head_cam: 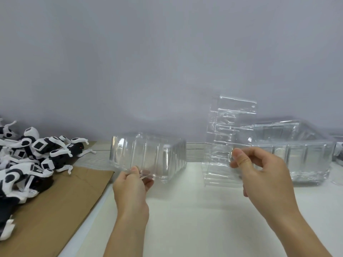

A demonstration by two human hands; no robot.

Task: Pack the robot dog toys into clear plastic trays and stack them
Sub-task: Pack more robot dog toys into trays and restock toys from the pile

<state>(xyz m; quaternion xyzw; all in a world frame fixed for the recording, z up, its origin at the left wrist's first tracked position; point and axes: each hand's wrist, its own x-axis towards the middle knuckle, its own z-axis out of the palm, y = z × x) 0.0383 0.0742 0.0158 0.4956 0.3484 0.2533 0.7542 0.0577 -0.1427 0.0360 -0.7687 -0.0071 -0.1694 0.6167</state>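
Observation:
My left hand [132,184] pinches the near rim of a clear plastic tray [148,154], which is lifted above the white table and tipped on its side. My right hand [259,173] pinches the edge of a second clear tray piece [228,136] that stands upright, its moulded steps facing me. A stack of clear trays [295,151] sits at the right behind my right hand. A pile of black-and-white robot dog toys [27,156] lies at the far left on brown cardboard.
The brown cardboard sheet [61,204] covers the table's left part. The white tabletop [194,219] stretches between my forearms. A plain grey wall [167,62] stands close behind the table. Something dark and white shows at the right edge [338,151].

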